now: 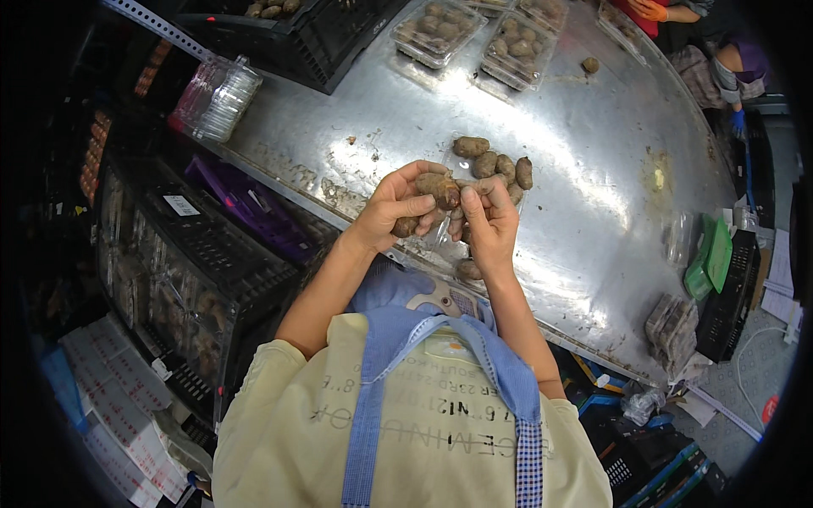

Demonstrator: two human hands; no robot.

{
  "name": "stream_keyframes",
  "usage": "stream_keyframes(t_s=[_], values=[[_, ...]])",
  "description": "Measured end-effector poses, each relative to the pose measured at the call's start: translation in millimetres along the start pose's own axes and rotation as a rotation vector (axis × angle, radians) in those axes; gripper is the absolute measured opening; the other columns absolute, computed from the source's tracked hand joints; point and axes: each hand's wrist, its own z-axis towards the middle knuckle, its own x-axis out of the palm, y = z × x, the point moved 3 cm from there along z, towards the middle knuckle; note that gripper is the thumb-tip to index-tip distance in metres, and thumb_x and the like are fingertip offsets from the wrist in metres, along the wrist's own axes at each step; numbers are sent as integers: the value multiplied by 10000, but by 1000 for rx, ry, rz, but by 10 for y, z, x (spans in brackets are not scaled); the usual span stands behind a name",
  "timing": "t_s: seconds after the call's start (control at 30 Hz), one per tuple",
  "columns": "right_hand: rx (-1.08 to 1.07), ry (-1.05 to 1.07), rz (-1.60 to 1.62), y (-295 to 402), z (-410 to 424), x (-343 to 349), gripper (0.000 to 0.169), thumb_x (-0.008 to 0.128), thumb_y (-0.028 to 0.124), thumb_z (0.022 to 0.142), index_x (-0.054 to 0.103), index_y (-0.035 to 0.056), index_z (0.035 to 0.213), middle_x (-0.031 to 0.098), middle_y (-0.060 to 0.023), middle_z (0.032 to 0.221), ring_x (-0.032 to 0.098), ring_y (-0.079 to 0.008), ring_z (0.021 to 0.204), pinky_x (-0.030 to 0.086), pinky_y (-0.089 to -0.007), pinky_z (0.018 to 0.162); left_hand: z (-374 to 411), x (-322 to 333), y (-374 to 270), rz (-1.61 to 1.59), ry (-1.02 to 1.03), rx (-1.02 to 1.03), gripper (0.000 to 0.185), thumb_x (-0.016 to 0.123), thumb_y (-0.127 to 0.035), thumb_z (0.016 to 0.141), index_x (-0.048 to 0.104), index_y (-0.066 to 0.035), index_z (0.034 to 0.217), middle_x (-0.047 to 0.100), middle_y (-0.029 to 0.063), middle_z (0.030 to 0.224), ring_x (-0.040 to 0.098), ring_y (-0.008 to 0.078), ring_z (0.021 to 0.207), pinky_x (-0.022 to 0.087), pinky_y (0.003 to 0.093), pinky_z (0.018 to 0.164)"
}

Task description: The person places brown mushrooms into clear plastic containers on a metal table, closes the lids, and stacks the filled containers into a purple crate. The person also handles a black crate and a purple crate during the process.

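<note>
My left hand [401, 202] grips a small brown taro tuber [438, 187] between thumb and fingers above the metal table. At the tuber's right end, the thumb and forefinger of my right hand [492, 216] pinch its tip. A second tuber [404, 227] shows under my left thumb; whether it is held in the palm cannot be told. Just beyond the hands, several loose tubers [485, 164] lie on and around a clear plastic tray [458, 162], partly hidden by my right hand. One more tuber [469, 269] is near the table edge, close to my right wrist.
Filled clear clamshell boxes [438, 32] stand on the metal table [591, 190] at the far side. Stacked empty clamshells [228, 101] and a black crate [286, 44] are at the left. A green container [708, 257] sits right. Co-workers [724, 70] are at the far right.
</note>
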Motion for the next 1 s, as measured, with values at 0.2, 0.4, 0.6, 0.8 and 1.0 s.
stream_keyframes(t_s=[0.2, 0.4, 0.6, 0.8, 1.0], values=[[43, 6, -51, -73, 31, -10, 152, 477, 145, 944, 512, -1, 966, 576, -46, 695, 515, -75, 537, 409, -204, 470, -15, -51, 85, -67, -42, 3, 371, 563, -110, 855, 446, 1, 1189, 581, 83, 947, 510, 92, 638, 425, 199, 489], [100, -31, -71, -206, -33, -146, 206, 493, 197, 941, 538, 3, 994, 579, -31, 753, 502, -69, 595, 401, -210, 528, 177, -109, -244, -215, -201, 65, 332, 464, -283, 915, 528, -8, 1089, 584, 103, 928, 516, 131, 641, 434, 237, 496], [174, -129, -153, -497, -273, -569, 191, 524, 213, 929, 568, 29, 955, 548, 5, 728, 485, -40, 593, 357, -177, 503, 681, -216, -1626, -182, -273, 468, 319, 544, -184, 865, 514, 75, 1050, 562, 194, 975, 507, 171, 689, 451, 226, 540], [105, -233, -324, -513, -439, -892, 210, 527, 190, 925, 569, -2, 996, 553, -8, 731, 488, -66, 608, 388, -203, 542, 915, -552, -3169, -224, -622, 916, 311, 475, -293, 904, 510, 12, 958, 565, 145, 927, 559, 291, 850, 483, 391, 826], [-13, -558, -596, -679, -466, -1344, 291, 577, 205, 885, 553, -13, 1077, 590, -77, 904, 526, -108, 746, 428, -223, 615, 732, -583, -3053, 347, -1090, 1027, 579, 503, -264, 881, 306, -31, 1372, 231, 181, 1431, 288, 338, 1281, 348, 458, 990]])
